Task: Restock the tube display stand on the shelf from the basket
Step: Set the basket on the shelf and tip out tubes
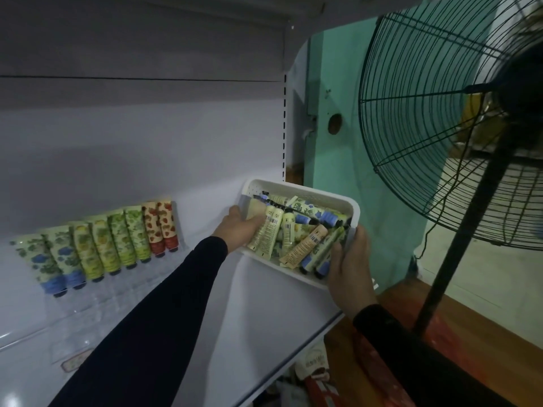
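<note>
A white perforated basket [305, 191] full of several loose tubes [305, 245] is held over the right end of the white shelf [264, 312]. My left hand [238, 230] grips its left rim, fingers curled inside among the tubes. My right hand [349, 268] grips its near right corner, thumb over the rim. To the left, a clear tube display stand [97, 301] on the shelf holds a back row of upright tubes [102, 245] with blue, yellow, green and red prints; its front slots look bare.
A large black standing fan [458, 118] on a pole fills the right side, close to my right arm. Beyond the shelf's right upright is a green wall [338, 154]. Below the shelf edge lie packaged goods [314, 377] and a wooden floor.
</note>
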`<state>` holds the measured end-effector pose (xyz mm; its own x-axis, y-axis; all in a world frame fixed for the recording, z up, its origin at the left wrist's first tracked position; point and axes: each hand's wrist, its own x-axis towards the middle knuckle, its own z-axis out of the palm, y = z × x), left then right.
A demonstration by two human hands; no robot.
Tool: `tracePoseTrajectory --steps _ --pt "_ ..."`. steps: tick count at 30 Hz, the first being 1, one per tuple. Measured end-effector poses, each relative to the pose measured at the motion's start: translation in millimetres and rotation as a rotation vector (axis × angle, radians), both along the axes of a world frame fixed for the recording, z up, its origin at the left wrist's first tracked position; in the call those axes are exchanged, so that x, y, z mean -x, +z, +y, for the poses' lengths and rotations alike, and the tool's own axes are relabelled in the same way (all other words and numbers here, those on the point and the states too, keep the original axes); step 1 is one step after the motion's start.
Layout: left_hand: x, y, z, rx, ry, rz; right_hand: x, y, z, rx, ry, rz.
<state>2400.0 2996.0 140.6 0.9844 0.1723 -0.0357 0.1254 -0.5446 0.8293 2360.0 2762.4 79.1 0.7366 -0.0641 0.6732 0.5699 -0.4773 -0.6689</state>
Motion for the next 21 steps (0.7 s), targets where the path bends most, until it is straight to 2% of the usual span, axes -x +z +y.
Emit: tracePoseTrajectory --steps 9,14,21 --pt "-5 -7 -9 0.116 0.036 -0.04 1 -6 11 0.058 -0.068 0.021" --pt "-3 -12 -9 0.041 0.131 -0.029 3 -15 19 0.111 -0.051 0.025" --pt "3 -17 -3 0.242 0.065 0.053 12 -19 24 0.121 -0.012 0.117"
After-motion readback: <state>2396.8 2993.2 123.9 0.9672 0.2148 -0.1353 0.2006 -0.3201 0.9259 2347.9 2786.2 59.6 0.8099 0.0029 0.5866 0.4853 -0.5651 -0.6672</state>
